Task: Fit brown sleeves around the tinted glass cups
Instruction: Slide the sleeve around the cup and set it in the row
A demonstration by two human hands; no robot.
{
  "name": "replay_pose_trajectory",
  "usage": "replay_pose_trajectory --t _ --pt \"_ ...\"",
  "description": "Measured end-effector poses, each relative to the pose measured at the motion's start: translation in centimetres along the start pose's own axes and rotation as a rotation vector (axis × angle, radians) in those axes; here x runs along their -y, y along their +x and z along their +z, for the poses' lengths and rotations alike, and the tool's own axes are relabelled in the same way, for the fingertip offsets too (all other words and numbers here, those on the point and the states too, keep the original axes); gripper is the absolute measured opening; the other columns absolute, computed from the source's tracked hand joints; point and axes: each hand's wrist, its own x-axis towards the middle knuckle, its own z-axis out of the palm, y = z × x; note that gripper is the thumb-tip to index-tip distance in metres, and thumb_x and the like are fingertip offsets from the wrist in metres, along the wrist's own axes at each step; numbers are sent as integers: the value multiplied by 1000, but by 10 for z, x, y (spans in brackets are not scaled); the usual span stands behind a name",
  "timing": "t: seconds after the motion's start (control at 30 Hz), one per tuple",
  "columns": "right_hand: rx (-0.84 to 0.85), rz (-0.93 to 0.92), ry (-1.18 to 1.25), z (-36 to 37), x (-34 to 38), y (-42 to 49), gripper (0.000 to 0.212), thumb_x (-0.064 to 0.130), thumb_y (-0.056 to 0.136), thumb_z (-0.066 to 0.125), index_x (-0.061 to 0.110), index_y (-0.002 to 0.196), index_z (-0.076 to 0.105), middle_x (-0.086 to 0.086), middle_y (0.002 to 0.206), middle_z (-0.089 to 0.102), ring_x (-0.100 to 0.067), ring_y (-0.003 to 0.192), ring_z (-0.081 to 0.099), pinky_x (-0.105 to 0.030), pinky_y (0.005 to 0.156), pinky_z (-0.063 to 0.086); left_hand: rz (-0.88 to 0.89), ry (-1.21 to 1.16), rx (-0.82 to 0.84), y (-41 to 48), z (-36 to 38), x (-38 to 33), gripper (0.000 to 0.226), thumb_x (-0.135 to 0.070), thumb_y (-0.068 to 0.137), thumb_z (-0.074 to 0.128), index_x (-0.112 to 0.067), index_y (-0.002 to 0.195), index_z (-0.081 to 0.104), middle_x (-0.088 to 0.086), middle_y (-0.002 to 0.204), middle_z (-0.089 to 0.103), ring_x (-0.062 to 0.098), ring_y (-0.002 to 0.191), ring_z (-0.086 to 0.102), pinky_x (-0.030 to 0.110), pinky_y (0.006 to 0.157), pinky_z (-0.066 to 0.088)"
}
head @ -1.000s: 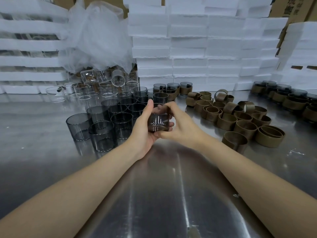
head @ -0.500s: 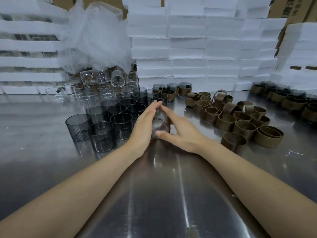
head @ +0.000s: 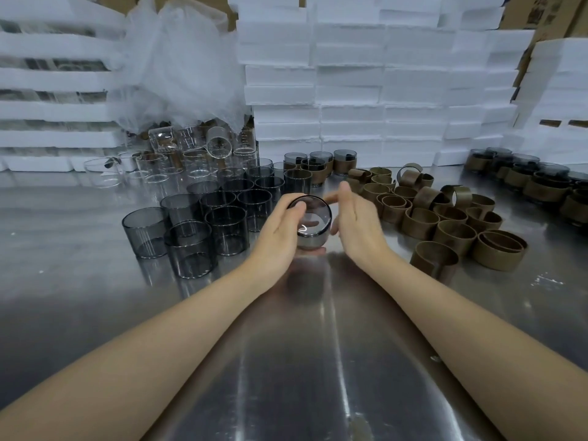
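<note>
Glass cup (head: 313, 222), squeezed between both flat hands on the table (head: 318, 361) half a second ago, now sits lifted and tilted in the left hand (head: 280, 233), fingers curled round it, the right hand (head: 358, 224) off it, straight-fingered and empty, so this fitting step looks finished.

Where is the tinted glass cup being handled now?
In the head view, the round tinted glass cup is at the centre, gripped by the left hand, between the bare tinted cups and the loose brown sleeves.
</note>
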Motion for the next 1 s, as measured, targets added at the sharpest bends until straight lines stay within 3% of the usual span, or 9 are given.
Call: replay_pose_trajectory --t 0.07,0.13,0.2,0.33,0.53,0.6,0.7,0.87,1.0 --pt "-89 33 -77 -6 -10 7 26 16 100 41 13 111 64 -5 108 61 -24 98 61 -31 91 44 -43 -47 2 -1 1 -1 24 -22 106 37 -25 101 61 -2 102 65 10 93 66 40 63 59" --pt "-84 124 -159 -12 -21 12 34 5 93 46 8 126 55 -10 137 42 -22 106 55 -19 95 36 -54 -38 4 -1 1 0 25 -23 106 37 -24 99 61 -1 105 64 9 96 64 41 62 59" --pt "-45 258 -176 -15 -27 15 43 8 92 48 6 135 45 -14 149 26 -28 112 53 -17 99 30 -37 -1 -2 -1 1 1 22 -25 106 38 -23 100 59 4 113 60 7 96 64 44 66 60" --pt "-72 386 -53 -22 -33 24 45 8 90 48 6 135 45 -18 136 43 -35 104 62 -42 95 51 -17 72 36 -2 0 2 19 -29 106 36 -30 104 55 4 112 56 11 83 67 47 88 56" --pt "-90 312 -192 -24 -32 21 45 -2 87 46 4 131 48 -19 129 45 -39 104 60 -47 97 48 1 78 41 -3 -1 0 19 -27 107 34 -25 116 50 -2 113 55 3 84 65 40 92 51" --pt "-105 265 -215 -23 -33 21 46 -4 89 46 7 134 48 -16 123 49 -37 103 60 -46 97 47 -3 30 30 -3 -2 -2 21 -23 107 34 -20 119 51 0 111 56 -2 74 66 44 90 51" --pt "-152 197 -273 -23 -35 21 43 1 94 49 11 136 51 -11 122 51 -33 101 62 -43 96 48 -43 -21 11 -1 -4 -3 22 -23 107 35 -20 117 55 4 112 59 12 85 65 51 94 49" --pt "-154 140 -146 -23 -32 19 36 8 92 63 8 127 60 -14 114 57 -30 82 66 -37 74 57 -76 -60 -28 1 -5 -3 23 -25 107 35 -20 117 56 -1 109 63 17 96 61 53 96 49" --pt "-83 82 -313 -22 -30 20 33 2 88 61 4 121 65 -14 116 63 -27 102 62 -24 91 44 -83 -56 -34 1 -4 -2 24 -26 107 35 -21 117 57 -4 105 64 14 89 63 52 95 50"
